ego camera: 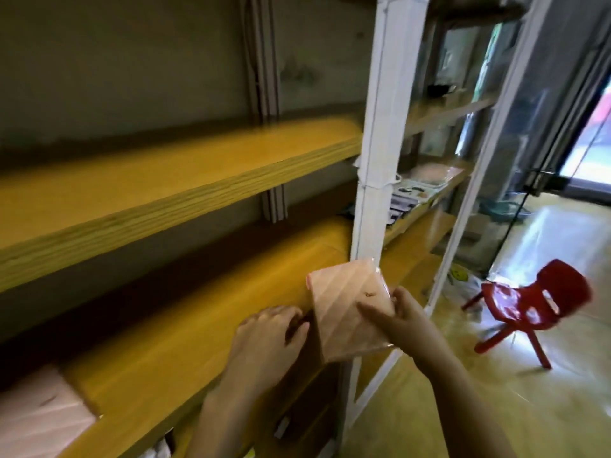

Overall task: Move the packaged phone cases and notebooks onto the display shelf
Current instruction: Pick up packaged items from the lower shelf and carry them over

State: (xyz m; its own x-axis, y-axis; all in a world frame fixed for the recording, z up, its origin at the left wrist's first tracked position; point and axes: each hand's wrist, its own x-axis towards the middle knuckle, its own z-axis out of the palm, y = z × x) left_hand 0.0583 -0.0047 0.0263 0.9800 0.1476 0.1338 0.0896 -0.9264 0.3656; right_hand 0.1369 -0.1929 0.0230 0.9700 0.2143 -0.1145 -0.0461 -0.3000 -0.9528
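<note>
Pink plastic-wrapped flat packet [347, 312] sits tilted over the right part of the yellow wooden shelf board [185, 342]. The right hand [403, 322] pinches its right edge, thumb on top. The left hand [267, 335] has curled fingers at its left edge; blur hides any grip. A second pink packet [39, 414] lies near left on the board.

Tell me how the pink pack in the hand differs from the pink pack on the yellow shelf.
The held pack is gripped by the right hand and tilted; the shelf pack lies flat on the shelf, untouched. The held pack shows nearly whole; the shelf pack is cut off by the picture's edge. Both are pink with slanted stripes and a small dark mark.
</note>
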